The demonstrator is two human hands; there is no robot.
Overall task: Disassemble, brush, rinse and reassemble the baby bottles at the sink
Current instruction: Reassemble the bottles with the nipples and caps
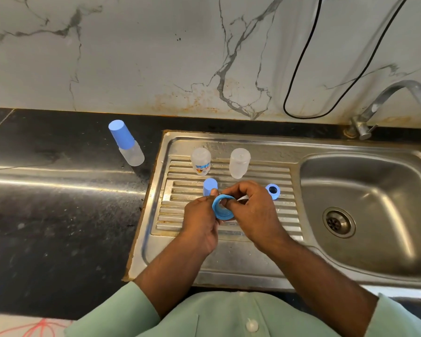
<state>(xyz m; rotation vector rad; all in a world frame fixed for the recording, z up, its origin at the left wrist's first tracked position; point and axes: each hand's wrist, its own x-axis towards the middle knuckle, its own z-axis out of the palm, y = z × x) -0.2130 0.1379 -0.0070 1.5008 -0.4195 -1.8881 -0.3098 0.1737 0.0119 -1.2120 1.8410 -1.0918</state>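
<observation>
Both my hands hold a blue screw ring (221,208) over the ribbed steel drainboard (180,203). My left hand (201,221) pinches its left rim. My right hand (253,212) has fingers inside the ring's opening, and a bit of clear teat shows behind those fingers. A blue cap (210,187) stands just behind my left thumb. Two clear bottle bodies, one printed (201,161) and one plain (239,163), stand upside down on the drainboard. A second blue ring (273,190) lies to the right. An assembled bottle with a blue cap (127,143) stands on the black counter (58,215).
The sink basin (365,215) with its drain lies to the right, and a steel tap (389,103) arches over its back corner. A black cable (301,69) hangs on the marble wall. A white sheet with red lines (27,328) lies at the bottom left.
</observation>
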